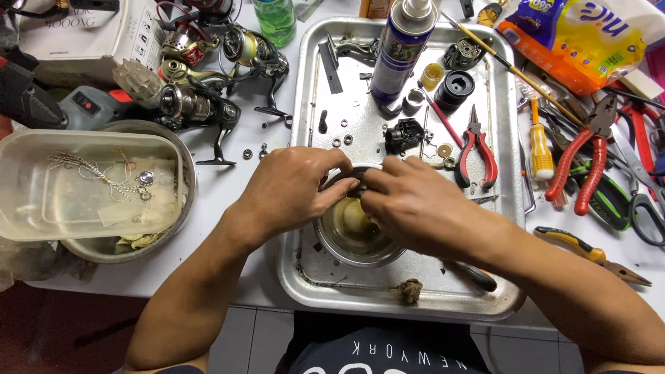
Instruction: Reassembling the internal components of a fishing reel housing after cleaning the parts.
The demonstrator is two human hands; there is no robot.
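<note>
We work at a white counter [228, 173] crowded with gear, and most of what matters sits on the big metal tray [325, 291] in front of us. To the left stands a clear plastic tub [41, 201] with fishing lures inside, resting on a metal basin, and behind it lie several fishing reels [201, 104]. On the right edge of the counter we see red-handled pliers [585, 163], a yellow screwdriver [540, 149] and scissors. On the tray itself a tall spray can [402, 48] stands at the back, smaller red pliers [478, 149] lie to the right, and a black reel body [404, 134] sits among loose washers and screws.

Near the front of the tray is a small metal bowl [357, 242] holding yellowish liquid. Our left hand [291, 190] and right hand [415, 208] meet right over its rim, fingertips pinched together on a small dark part [357, 185]; we cannot tell exactly what it is, since the fingers cover most of it. Both hands are closed on it, holding it just above the liquid.

We judge this to be the washing step of stripping a reel: one part held over the bowl. The next move calls for a firm pinch and slow turning, since the part looks slippery and small enough to drop.
</note>
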